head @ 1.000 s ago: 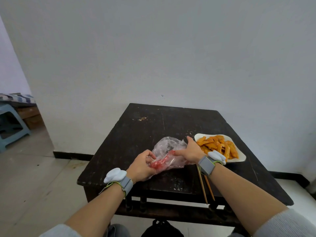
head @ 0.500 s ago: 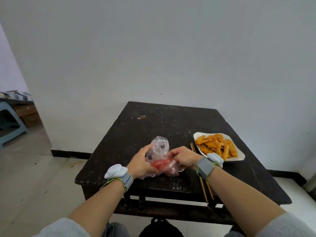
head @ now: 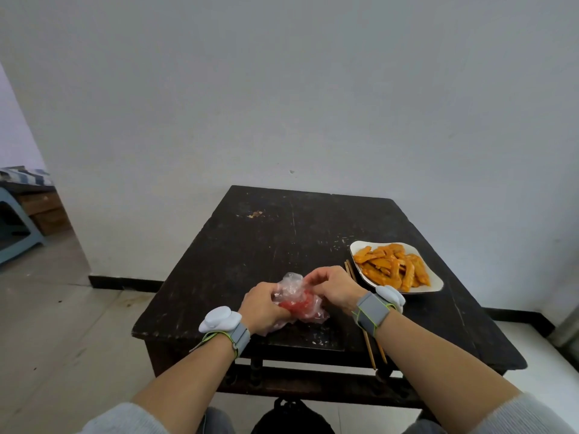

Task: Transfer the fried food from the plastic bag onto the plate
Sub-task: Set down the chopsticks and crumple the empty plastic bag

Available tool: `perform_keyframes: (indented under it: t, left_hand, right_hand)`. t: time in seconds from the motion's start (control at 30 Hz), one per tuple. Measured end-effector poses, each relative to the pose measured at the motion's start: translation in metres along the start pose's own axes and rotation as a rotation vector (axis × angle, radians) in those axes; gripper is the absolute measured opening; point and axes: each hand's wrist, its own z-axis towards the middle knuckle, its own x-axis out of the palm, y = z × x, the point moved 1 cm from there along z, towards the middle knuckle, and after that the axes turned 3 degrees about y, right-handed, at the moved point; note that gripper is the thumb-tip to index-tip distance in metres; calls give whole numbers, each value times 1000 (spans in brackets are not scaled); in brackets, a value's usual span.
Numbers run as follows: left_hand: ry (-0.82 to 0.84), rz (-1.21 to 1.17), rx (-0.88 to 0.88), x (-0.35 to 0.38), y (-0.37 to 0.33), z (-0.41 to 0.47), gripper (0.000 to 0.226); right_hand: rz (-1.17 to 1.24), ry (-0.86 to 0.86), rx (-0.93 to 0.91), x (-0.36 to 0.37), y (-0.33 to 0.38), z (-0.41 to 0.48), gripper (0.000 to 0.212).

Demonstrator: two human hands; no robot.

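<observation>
The plastic bag (head: pixel 292 286) is all scrunched up near the front edge of the table (head: pixel 282 239), squeezed between both hands. It's clear crinkly plastic with a red patch showing through the middle. From my feed I honestly can't tell if that's print or something inside.

Left hand (head: pixel 261 310) has its fingers curled round the near-left side of the bag, gripping it. Right hand (head: pixel 333 288) is pinching the top right of the bag, fingers bent in toward the plastic. The two hands are close, just the bunched bag between them.

The fried food (head: pixel 391 267), orange strips, is piled on the white plate (head: pixel 436 283) off to the right, just past the right wrist. The bag and the plate aren't touching.

A pair of wooden chopsticks (head: pixel 369 347) lies on the table running under the right forearm, the far tips just beside the plate's left edge and the near ends poking over the table's front edge.

Both wrists have grey straps with white pods on them (head: pixel 219 319). Dark scuffed tabletop, white wall behind, a blue stool (head: pixel 18 227) way off to the left on the tiled floor.
</observation>
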Motion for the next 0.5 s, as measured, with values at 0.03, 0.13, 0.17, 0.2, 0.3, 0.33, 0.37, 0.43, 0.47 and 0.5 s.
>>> perform_keyframes:
  t: [0.03, 0.13, 0.17, 0.2, 0.3, 0.33, 0.37, 0.43, 0.47, 0.5]
  left_hand:
    - [-6, 7, 10, 0, 0, -1, 29]
    - [-23, 21, 41, -1, 2, -4, 21]
    - [-22, 18, 48, -2, 1, -7, 18]
    - [-23, 18, 50, -4, 1, -9, 15]
    - [1, 3, 43, -9, -5, -24, 13]
    - [19, -2, 40, -10, -5, -28, 13]
    - [42, -12, 36, -11, -6, -33, 12]
    - [62, -9, 38, -14, -6, -41, 11]
    - [69, -4, 38, -15, -6, -46, 11]
    - [83, -5, 38, -15, -7, -52, 11]
  right_hand:
    - [26, -6, 5, -1, 1, -2, 23]
    - [118, 16, 44, -8, 6, -8, 26]
    - [144, 3, 54, -11, 8, -10, 26]
    - [159, -26, 61, -14, 10, -11, 24]
    - [104, -152, 68, -20, 14, -19, 11]
    - [82, -178, 65, -19, 15, -23, 10]
    - [65, -183, 62, -18, 16, -27, 11]
    - [56, -143, 61, -12, 17, -36, 16]
    - [48, -109, 60, -7, 17, -43, 16]
    - [42, -75, 55, -3, 16, -50, 14]
